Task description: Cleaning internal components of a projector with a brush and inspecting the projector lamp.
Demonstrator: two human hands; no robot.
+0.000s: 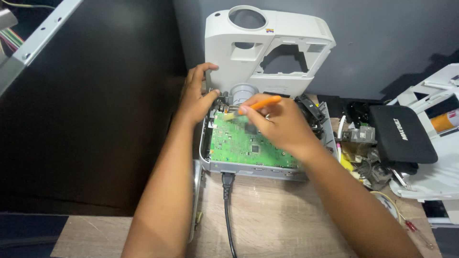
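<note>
Hands work over an opened projector base [267, 169], a grey tray-like housing resting on a pale wooden desk [272, 215]. Inside it lies a green circuit board [234, 143], filling most of the housing's left and middle part. The right hand [275, 126] is curled closed around a small brush with an orange handle [263, 102]; the handle points up and to the right, while the pale bristle end touches the board's upper edge near the lens barrel [243, 91]. The left hand [197, 95] rests at the housing's upper left corner, fingers loosely bent, the thumb and fingertips pressed against the metal parts beside the lens; it steadies the housing rather than grasping a separate item. Behind the base, the white top cover [267, 48] of the projector stands upright against the grey wall, its round lens opening at the top. A black cable [228, 205] plugs into the front edge of the housing and runs down across the desk. To the right lie a black pouch [401, 136], assorted small parts, and a screwdriver [416, 229] near the desk's edge
</note>
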